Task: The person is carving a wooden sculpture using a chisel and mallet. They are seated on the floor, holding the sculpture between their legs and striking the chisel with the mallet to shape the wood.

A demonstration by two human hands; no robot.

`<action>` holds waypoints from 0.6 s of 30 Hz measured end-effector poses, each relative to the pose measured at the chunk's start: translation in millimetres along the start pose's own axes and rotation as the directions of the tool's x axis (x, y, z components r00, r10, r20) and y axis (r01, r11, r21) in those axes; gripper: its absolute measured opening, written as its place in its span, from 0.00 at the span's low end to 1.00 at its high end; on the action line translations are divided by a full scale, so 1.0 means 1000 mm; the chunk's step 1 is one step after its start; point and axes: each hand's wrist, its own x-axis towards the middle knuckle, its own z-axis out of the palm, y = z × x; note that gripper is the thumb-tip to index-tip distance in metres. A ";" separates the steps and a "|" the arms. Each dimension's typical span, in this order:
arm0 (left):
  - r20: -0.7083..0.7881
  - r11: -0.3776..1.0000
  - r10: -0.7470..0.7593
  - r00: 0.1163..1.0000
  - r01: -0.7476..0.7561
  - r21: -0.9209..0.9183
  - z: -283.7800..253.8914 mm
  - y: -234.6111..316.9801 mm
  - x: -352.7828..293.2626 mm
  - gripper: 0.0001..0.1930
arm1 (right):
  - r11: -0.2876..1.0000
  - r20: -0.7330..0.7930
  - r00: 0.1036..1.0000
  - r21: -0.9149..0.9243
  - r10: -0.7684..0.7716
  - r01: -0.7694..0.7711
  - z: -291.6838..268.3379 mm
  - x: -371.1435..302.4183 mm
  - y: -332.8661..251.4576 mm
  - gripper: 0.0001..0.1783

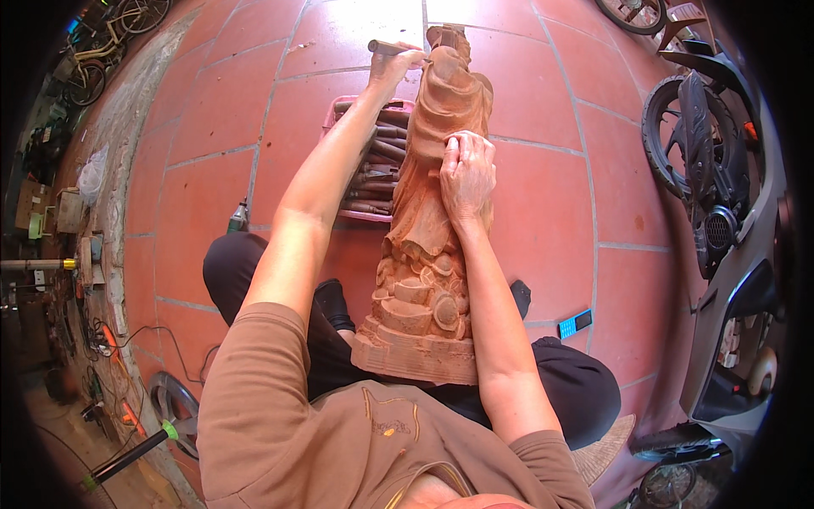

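A reddish-brown carved wooden statue (431,204) of a robed figure leans away from me, its stepped base between my legs. Near the statue's upper end, my left hand (395,69) is closed round a carving chisel (387,48), whose thick wooden handle end sticks out to the left. The chisel's tip is at the statue's upper left side; whether it touches the wood I cannot tell. My right hand (469,174) lies on the robe at the statue's right side, fingers curled and gripping it. Left of the statue, a pink basket (327,120) holds several wooden-handled tools, partly hidden by my left forearm.
A green-and-grey rotary tool (238,217) stands on the red tiles by my left knee. A blue phone (575,324) lies beyond my right knee. A motorbike (721,212) borders the right side. Cables and workshop clutter (93,339) line the left edge; bicycles (93,68) stand far left.
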 end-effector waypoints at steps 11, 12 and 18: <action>-0.035 0.995 -0.046 0.998 0.043 -0.090 0.001 -0.005 -0.005 0.09 | 1.000 0.009 1.000 -0.003 0.007 -0.007 0.000 0.000 0.001 0.07; -0.020 0.997 -0.042 0.999 0.040 -0.067 -0.001 -0.004 -0.004 0.09 | 1.000 0.011 1.000 0.000 0.004 -0.004 -0.001 0.000 0.001 0.07; 0.046 1.000 -0.017 0.999 0.016 0.014 -0.004 0.001 -0.004 0.07 | 1.000 0.010 1.000 -0.008 0.003 -0.003 0.001 -0.001 0.002 0.07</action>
